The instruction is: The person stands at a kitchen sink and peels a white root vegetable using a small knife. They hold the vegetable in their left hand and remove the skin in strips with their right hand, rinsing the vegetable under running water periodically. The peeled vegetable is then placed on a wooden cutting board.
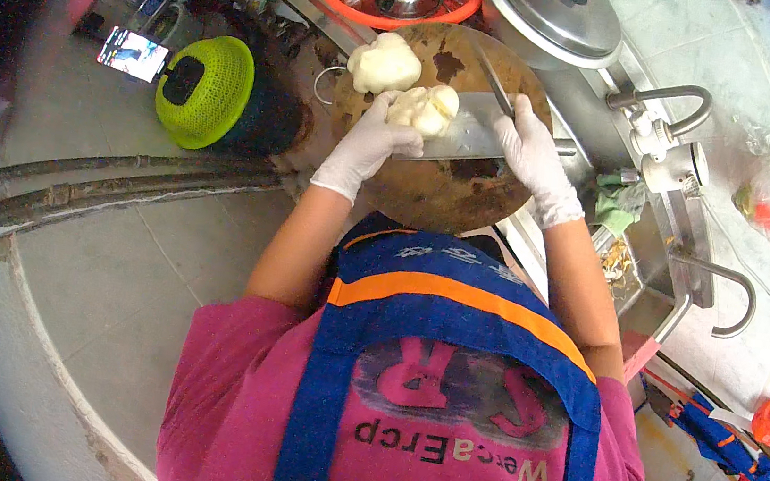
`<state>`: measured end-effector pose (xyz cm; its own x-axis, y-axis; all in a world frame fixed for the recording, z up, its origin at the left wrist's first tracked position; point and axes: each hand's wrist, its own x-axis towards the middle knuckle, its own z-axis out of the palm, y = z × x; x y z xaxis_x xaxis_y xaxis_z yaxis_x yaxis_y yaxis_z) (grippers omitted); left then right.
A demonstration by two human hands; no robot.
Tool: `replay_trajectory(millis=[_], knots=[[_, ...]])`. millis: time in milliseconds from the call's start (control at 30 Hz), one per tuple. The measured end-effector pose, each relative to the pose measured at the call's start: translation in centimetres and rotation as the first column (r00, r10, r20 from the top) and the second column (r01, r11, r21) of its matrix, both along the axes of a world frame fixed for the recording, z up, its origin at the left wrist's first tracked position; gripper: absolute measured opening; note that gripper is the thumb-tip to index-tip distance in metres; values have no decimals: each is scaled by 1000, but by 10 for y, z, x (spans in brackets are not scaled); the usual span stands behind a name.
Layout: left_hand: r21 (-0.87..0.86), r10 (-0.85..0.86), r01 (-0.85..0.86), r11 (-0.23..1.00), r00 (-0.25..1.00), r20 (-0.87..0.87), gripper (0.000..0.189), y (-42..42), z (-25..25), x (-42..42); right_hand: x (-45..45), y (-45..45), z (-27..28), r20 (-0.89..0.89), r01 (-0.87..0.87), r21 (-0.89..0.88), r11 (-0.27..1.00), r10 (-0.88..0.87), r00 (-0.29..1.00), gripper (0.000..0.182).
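My left hand [373,141], in a white glove, grips a pale, lumpy piece of food [422,111], perhaps a peeled root, at the near left of a round wooden chopping board [426,192]. A similar pale lump [384,64] sits just beyond it on the board. My gloved right hand [532,149] holds a narrow dark tool [494,80], apparently a knife seen nearly edge-on, pointing away from me. Beneath and between the hands a broad metal cleaver blade [472,128] lies flat on the board; a metal handle [566,147] shows right of my right hand.
Beyond the board stand a red basin [327,0] with metal cookware and a lidded metal pot [553,10]. A green strainer [220,97] and a lit phone [133,54] are at left. Right are a curved tap [686,95], a green cloth [618,204] and a metal sink [654,251].
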<state>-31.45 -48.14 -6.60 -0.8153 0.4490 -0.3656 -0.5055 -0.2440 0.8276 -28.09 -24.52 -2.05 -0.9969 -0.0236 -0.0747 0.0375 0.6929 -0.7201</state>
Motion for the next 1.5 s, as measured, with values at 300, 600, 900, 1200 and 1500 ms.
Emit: replay_trajectory(millis=[300, 600, 900, 1200, 1500], knots=[[253, 32, -36, 967, 999, 19, 78, -32, 7, 4, -103, 26, -54, -135, -233, 526, 818, 351, 927, 27], [63, 100, -92, 994, 984, -147, 84, -32, 29, 3, -75, -3, -7, -305, -292, 186, 938, 337, 891, 33], [-349, -167, -6, 937, 869, -465, 85, -1, 44, -7, -26, -35, 46, 150, -63, -401, 914, 133, 980, 37], [323, -151, 185, 928, 980, -128, 78, 20, 26, -22, 2, 9, 49, 12, 35, -996, -83, 253, 967, 41], [-762, -605, -530, 372, 484, -632, 80, 51, 35, -82, 83, -43, 189, -396, -277, -908, -314, 429, 812, 56]])
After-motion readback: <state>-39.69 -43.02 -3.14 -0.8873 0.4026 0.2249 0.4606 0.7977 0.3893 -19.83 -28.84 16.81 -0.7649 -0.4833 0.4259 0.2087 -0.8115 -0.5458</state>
